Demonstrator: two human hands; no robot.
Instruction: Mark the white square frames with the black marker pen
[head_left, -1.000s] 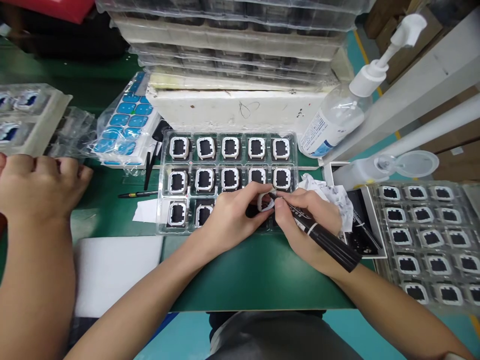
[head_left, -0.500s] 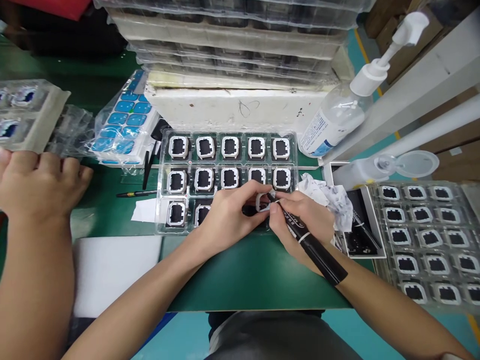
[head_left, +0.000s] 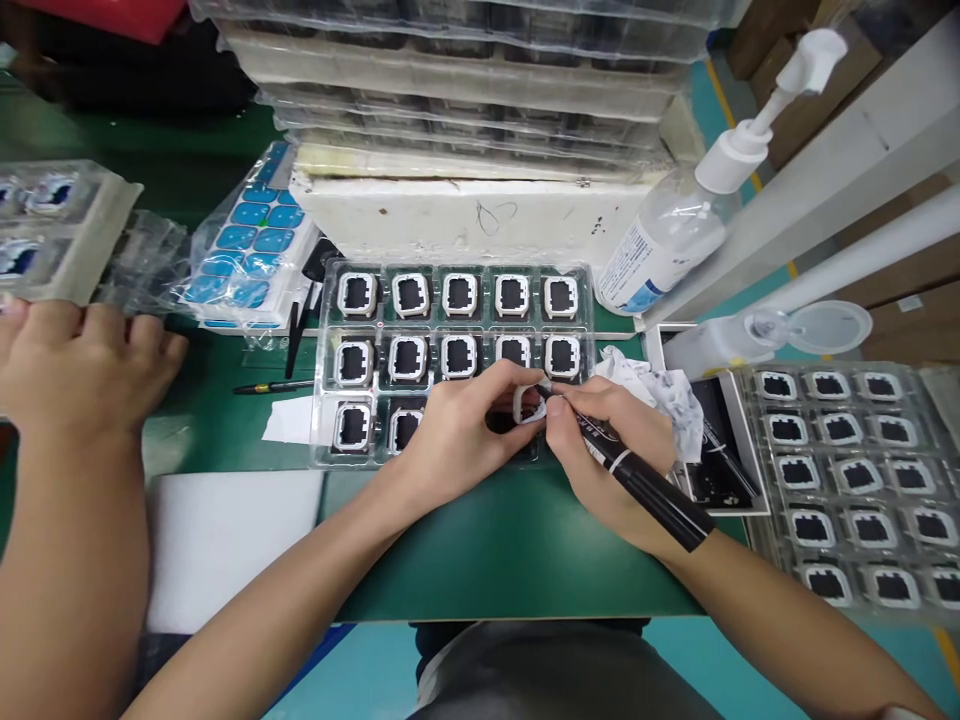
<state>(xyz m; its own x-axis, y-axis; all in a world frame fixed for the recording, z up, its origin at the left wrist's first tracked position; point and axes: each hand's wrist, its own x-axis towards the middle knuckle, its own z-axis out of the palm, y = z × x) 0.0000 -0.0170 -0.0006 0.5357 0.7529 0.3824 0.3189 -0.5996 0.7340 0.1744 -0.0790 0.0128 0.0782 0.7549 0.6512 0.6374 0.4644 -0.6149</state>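
White frame (head_left: 527,403) pinched in left hand (head_left: 457,435), right hand (head_left: 604,445) gripping marker (head_left: 637,480), tip touching it

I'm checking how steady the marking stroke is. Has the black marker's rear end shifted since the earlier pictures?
Yes. The black marker swung: its rear end sits nearer the right tray than half a second ago, while its tip stays at the held frame.
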